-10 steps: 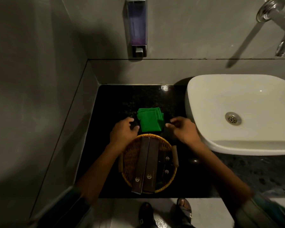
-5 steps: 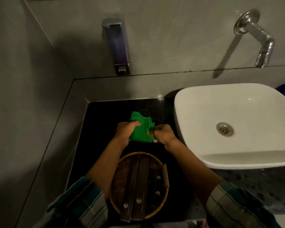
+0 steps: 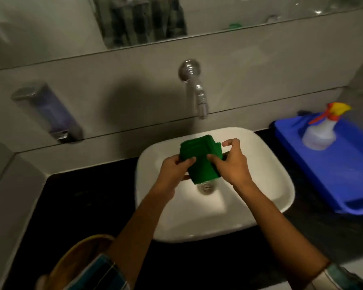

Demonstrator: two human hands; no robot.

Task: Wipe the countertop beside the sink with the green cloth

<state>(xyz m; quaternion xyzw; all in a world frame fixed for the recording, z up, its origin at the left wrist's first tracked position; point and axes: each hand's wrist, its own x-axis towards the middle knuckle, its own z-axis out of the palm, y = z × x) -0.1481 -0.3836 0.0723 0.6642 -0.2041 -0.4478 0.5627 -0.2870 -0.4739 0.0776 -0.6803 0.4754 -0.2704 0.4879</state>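
Note:
The green cloth (image 3: 199,158) is folded and held in the air above the white sink basin (image 3: 260,185), just over the drain. My left hand (image 3: 174,170) grips its left edge. My right hand (image 3: 231,162) pinches its right side, with the index finger raised. The black countertop (image 3: 82,206) lies to the left of the sink, below and apart from the cloth.
A chrome tap (image 3: 197,91) juts from the wall above the basin. A soap dispenser (image 3: 48,114) hangs on the wall at left. A wicker basket (image 3: 71,262) sits at the bottom left. A blue tray (image 3: 333,170) holds a spray bottle (image 3: 323,130) at right.
Both hands took hold of the green cloth on the countertop, lifted it and carried it right, over the sink basin. The camera view turned right and up.

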